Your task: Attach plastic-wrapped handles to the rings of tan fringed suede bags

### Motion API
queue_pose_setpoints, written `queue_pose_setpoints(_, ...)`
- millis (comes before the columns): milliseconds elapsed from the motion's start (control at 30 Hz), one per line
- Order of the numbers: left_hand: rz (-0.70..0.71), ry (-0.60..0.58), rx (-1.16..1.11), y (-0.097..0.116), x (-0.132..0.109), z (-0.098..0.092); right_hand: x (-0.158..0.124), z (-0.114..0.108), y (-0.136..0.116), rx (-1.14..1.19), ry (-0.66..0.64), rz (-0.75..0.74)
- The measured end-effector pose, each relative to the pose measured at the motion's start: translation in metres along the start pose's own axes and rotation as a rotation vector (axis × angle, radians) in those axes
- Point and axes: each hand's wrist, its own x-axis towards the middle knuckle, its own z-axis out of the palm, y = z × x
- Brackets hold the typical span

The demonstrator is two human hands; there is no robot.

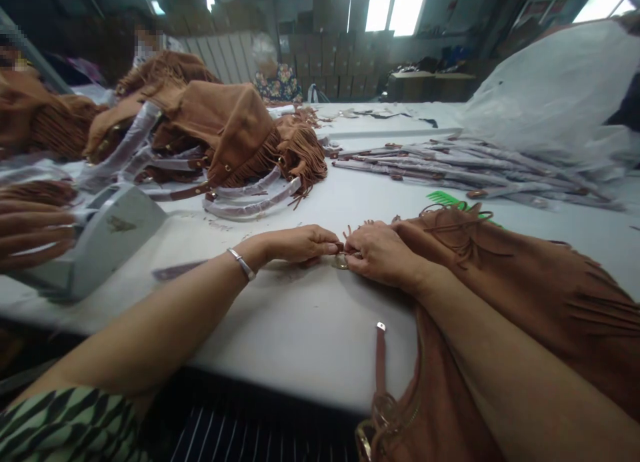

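Note:
My left hand (300, 244) pinches the end of a brown leather strap (340, 247) between thumb and fingers. Close against it, my right hand (383, 257) grips the edge of a brown fringed suede bag (500, 282) near a gold-coloured metal ring (341, 263). The fingers hide most of where strap and ring meet. The bag lies on the right of the white table, partly under my right forearm. From its near side a short leather strap (381, 362) with a metal tip sticks out. A plastic-wrapped strap (180, 269) shows behind my left forearm.
Brown fringed bags (225, 129) with wrapped handles pile up at the left. Plastic-wrapped straps (465, 169) lie at the back right, beside a green comb (445, 197) and a large white plastic bag (555, 89). Another person's hand (35, 229) is by a grey tape dispenser (113, 239).

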Motion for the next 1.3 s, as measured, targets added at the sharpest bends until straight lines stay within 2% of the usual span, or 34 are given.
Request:
queue_pose_setpoints(233, -0.039, -0.009, -0.148, -0.006, -0.005, -0.004, 0.002, 0.006, 0.003, -0.051, 0.050, 0.003)
queue_pose_setpoints(400, -0.027, 0.010, -0.113, -0.007, -0.003, -0.005, 0.002, 0.008, 0.002, -0.080, 0.055, 0.003)
queue_pose_setpoints(600, -0.037, -0.052, -0.107, -0.008, -0.004, -0.007, -0.002, 0.012, 0.002, -0.111, 0.123, -0.009)
queue_pose_setpoints(833, -0.007, 0.019, 0.025, -0.002, -0.004, -0.005, -0.005, 0.015, 0.003, -0.139, 0.176, -0.001)
queue_pose_setpoints(1100, -0.023, 0.016, -0.015, -0.004, -0.002, -0.004, -0.006, 0.017, 0.002, -0.181, 0.171, -0.011)
queue_pose_setpoints(1300, -0.019, 0.060, -0.005, -0.002, -0.001, -0.001, -0.005, 0.018, -0.002, -0.192, 0.147, 0.022)
